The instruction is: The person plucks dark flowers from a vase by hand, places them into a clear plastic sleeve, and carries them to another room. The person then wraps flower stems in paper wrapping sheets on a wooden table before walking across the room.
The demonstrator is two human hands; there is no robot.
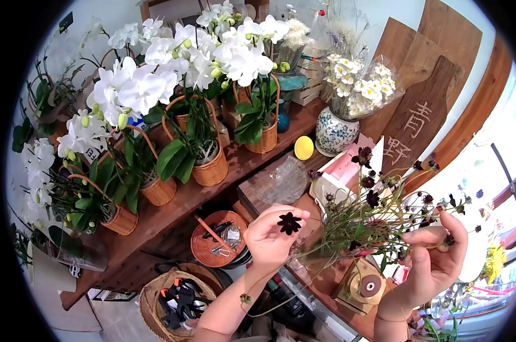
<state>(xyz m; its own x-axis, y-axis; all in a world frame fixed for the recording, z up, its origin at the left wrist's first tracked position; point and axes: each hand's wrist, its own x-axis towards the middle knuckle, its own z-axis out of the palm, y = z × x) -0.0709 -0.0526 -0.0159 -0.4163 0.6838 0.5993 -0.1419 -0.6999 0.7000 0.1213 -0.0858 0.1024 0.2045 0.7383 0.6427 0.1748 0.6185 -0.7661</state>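
A loose bunch of thin green stems with dark maroon, cosmos-like flowers (372, 199) spreads across the right half of the view. My left hand (265, 235) is closed in a pinch at the bunch's left side, with one dark flower (289, 223) showing in front of its fingers. The exact grip on its stem is partly hidden. On the right, my right hand (432, 265) has its fingers curved and apart among the blooms, its fingertips close to several flower heads. A long bent stem with a small bud (245, 298) crosses below my left forearm.
White orchids in wicker baskets (210, 168) line the wooden shelf (235, 181) at left. A blue-patterned vase (336, 132) holds white flowers. Below are a red-brown basket (204, 251) and a woven basket (149, 308) with tools. A gold box (360, 288) sits under the bunch.
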